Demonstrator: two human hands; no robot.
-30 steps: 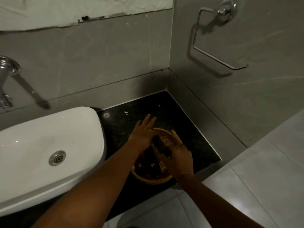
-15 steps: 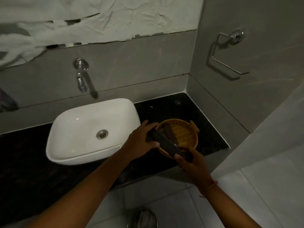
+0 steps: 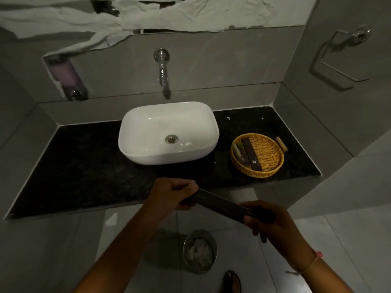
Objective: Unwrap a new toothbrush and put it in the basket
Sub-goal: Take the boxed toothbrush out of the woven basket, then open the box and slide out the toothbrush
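A dim, grey-tiled bathroom corner: a dark stone desk (image 3: 84, 166) carries a white basin (image 3: 169, 132) under a wall tap (image 3: 161, 66), and to the right of the basin sits a round wicker basket (image 3: 273, 166), well apart from the person. Two dark flat packets (image 3: 250, 153) lie along the basket's left side, leaving its right half bare, which looks like room for the toothbrush once it is freed.

In front of the desk edge, over the floor, both hands hold a long dark toothbrush box (image 3: 220, 205) at its two ends. The left hand (image 3: 169, 195) is closed around the upper left end, fingers curled over it; the right hand (image 3: 273, 225) grips the lower right end, thumb on the near face. Holding it by the ends, clear of the desk, suits pulling a flap open; the box looks sealed, so unwrapping seems not yet begun.

Directly below stands a metal bin (image 3: 200, 250) with crumpled paper, handy for the wrapper.
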